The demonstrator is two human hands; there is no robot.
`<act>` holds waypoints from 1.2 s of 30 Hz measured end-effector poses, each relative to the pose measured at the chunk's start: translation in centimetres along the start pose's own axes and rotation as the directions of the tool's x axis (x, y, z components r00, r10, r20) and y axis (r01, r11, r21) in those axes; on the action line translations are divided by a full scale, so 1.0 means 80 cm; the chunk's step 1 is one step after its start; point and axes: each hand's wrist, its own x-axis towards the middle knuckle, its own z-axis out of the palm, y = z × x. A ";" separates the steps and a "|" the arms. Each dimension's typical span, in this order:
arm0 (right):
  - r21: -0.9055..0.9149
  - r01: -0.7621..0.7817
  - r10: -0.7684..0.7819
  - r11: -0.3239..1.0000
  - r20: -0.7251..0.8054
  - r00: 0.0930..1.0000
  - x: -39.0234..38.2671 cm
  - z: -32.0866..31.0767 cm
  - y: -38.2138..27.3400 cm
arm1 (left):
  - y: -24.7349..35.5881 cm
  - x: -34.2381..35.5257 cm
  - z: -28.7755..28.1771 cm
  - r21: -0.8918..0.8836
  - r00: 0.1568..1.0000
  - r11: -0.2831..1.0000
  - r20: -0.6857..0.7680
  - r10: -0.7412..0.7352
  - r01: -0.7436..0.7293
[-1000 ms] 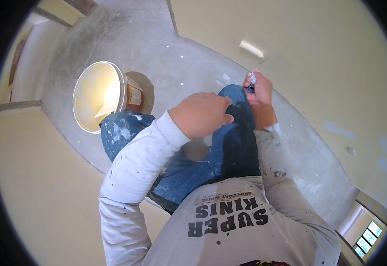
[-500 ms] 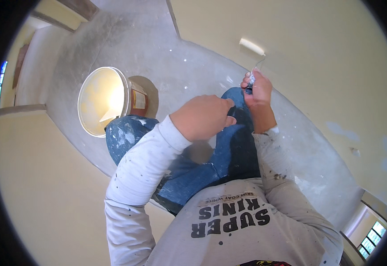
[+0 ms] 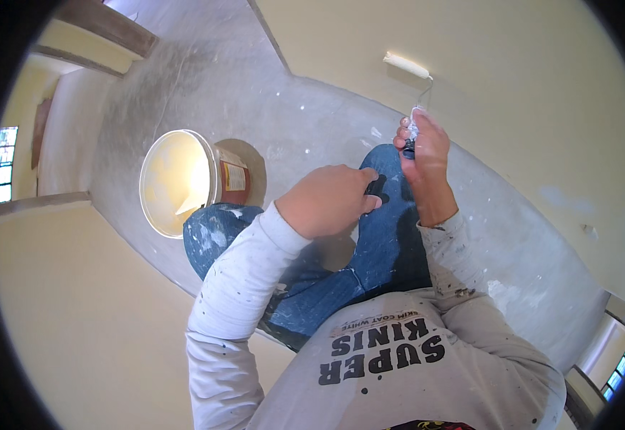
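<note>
My right hand grips the handle of a paint roller with a cream sleeve and thin wire frame, held up against the pale yellow wall. My left hand hovers by my paint-spattered jeans, its thumb and forefinger apart with nothing visible between them; its other fingers are mostly hidden. A large bucket, cream inside with a red-brown label, stands to the left of my legs, behind my left knee, with a pale flat piece inside.
The grey, speckled concrete floor runs between yellow walls. Grey-edged openings show at the upper left, a window at the far left, and another window at the lower right.
The view has shifted, so the bucket and my legs sit lower and further right. The roller in my right hand has risen along the wall. My left hand stays near my legs.
</note>
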 end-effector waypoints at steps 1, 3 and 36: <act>0.001 0.004 -0.004 1.000 0.000 1.000 0.007 -0.005 0.007 | 0.001 0.001 -0.001 0.008 1.000 1.000 0.004 0.000 0.000; 0.008 -0.011 0.011 1.000 0.005 1.000 0.028 -0.016 0.029 | 0.000 0.001 0.001 0.006 1.000 1.000 0.003 0.009 -0.009; 0.100 -0.092 0.091 0.991 0.009 0.996 0.090 -0.040 0.085 | -0.003 -0.001 0.002 0.019 0.999 1.000 0.045 0.000 -0.001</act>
